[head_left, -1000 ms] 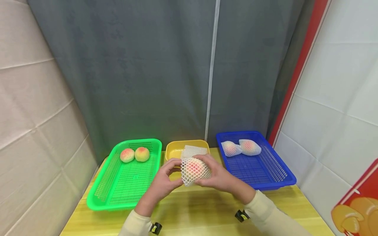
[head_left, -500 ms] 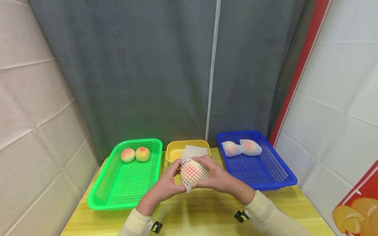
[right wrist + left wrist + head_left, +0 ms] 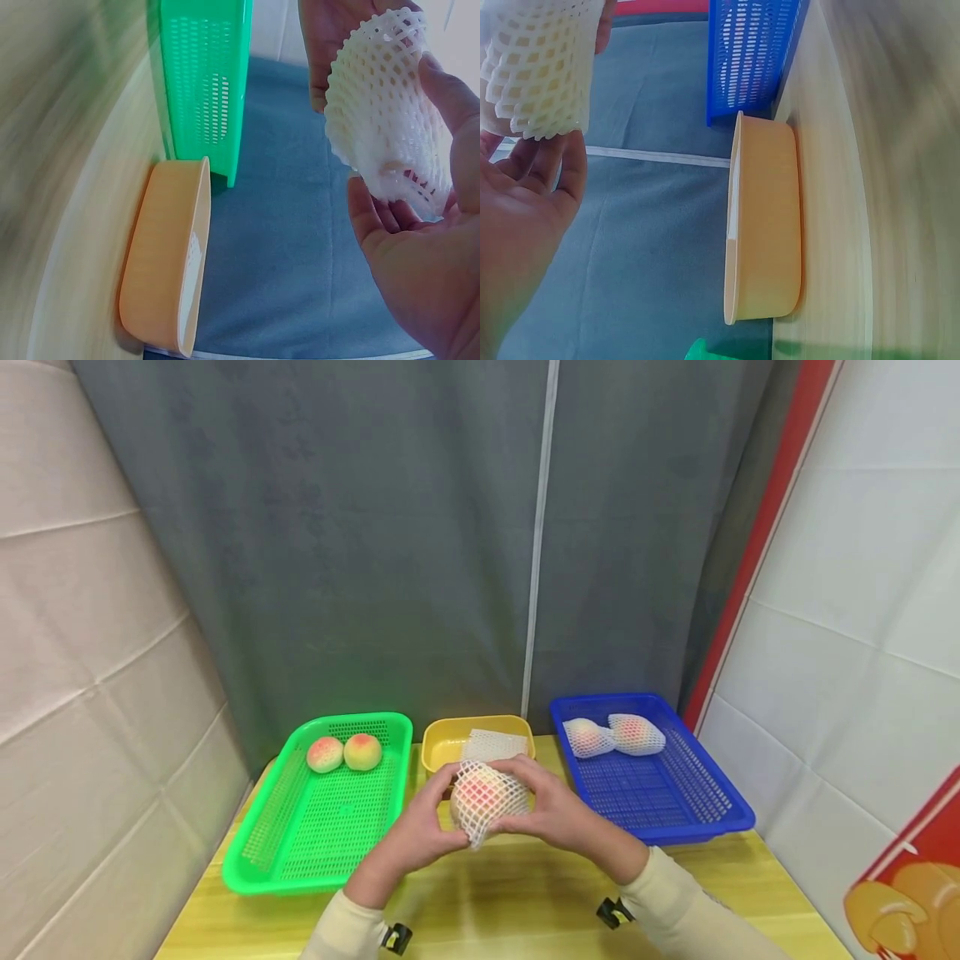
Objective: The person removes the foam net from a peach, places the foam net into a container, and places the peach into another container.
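Both hands hold up a pink-and-cream peach inside a white foam fruit net, in front of the yellow bin. My left hand has its fingers and thumb at the net's left, open edge, where part of the fruit shows bare. From the right, my right hand grips the net's other end between thumb and fingers. In the right wrist view the foam net narrows towards the right palm. The left wrist view shows the left fingertips right at the net's scalloped rim.
A green basket on the left holds two bare peaches. Behind the hands, a yellow bin contains flat white foam nets. On the right, a blue basket has two netted peaches. A grey curtain hangs behind the wooden table.
The left thumb and fingers have closed in on the net's edge. The netted peach has shifted slightly left, and its left side now shows bare. The baskets and bin stay put.
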Demonstrator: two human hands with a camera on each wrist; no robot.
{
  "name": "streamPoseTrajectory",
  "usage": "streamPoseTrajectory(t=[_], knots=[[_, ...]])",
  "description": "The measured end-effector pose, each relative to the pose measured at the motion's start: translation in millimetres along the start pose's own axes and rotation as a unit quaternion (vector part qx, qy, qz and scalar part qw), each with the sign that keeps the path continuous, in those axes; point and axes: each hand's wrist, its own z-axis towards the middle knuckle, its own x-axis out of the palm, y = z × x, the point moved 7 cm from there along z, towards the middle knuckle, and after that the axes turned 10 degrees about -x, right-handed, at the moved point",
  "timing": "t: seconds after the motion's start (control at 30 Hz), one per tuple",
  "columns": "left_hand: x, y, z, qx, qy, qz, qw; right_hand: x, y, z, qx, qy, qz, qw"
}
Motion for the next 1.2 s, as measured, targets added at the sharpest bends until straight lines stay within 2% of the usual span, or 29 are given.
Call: streamPoseTrajectory(t=[0.2,0.4,0.5,0.9,1.2], knots=[[-4.7,4.6,-3.6,-0.034,-0.004,-0.007,0.9994,-5.7,0.4,1.5,-0.018,-0.025,0.023,0.9993],[-6.1,6.4,-4.7,-0.040,0.006,-0.013,0.9991,-7.8,-2.9,1.8,-0.008,-0.035,0.085,0.9957],[-8.5,7.6,-4.7,-0.041,0.010,-0.017,0.9989,-8.8,-5.5,1.7,0.006,-0.034,0.094,0.9950],[-16.4,8.1,-7.9,-0.028,0.027,-0.026,0.9989,-9.1,-8.9,-2.5,0.042,0.045,0.025,0.9978],[-21.9,15.0,-10.1,-0.058,0.026,-0.023,0.9977,-9.9,-11.4,-4.3,0.049,0.094,-0.061,0.9925]])
